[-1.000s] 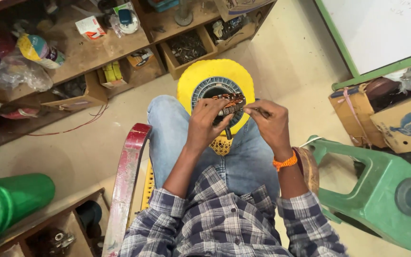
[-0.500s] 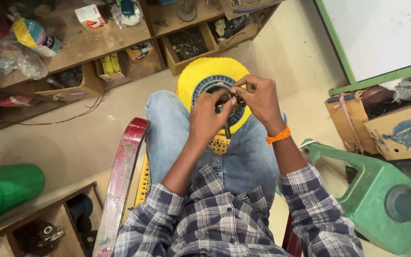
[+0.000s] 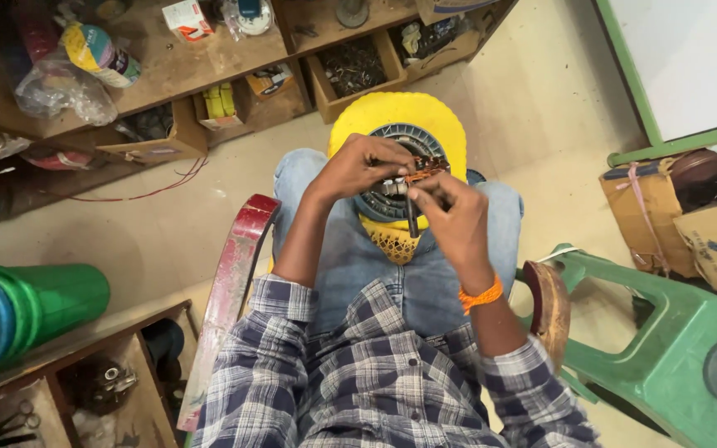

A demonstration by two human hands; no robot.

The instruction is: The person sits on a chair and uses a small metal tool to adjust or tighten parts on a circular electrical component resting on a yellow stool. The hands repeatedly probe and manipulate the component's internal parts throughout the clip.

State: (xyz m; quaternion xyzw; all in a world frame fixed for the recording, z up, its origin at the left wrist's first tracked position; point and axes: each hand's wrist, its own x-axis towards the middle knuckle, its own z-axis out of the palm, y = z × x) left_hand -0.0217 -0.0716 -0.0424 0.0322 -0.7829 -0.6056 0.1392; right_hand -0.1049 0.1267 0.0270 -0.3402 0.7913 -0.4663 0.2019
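- Copper-wound coil part held above yellow motor housing on the lap, over the round winding core.
- Left hand: fingers pinched shut on the coil part's left end.
- Right hand: fingers closed on a dark tool.
- Progress, judged: mid-work; coil part not seated.
- Coil's long axis runs left-right; tool lies near vertical in frame.
- Wooden shelf beyond, green stool at right.

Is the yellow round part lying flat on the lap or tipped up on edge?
Flat: the yellow round part rests across the knees, its ringed face up toward the camera, both hands over it.
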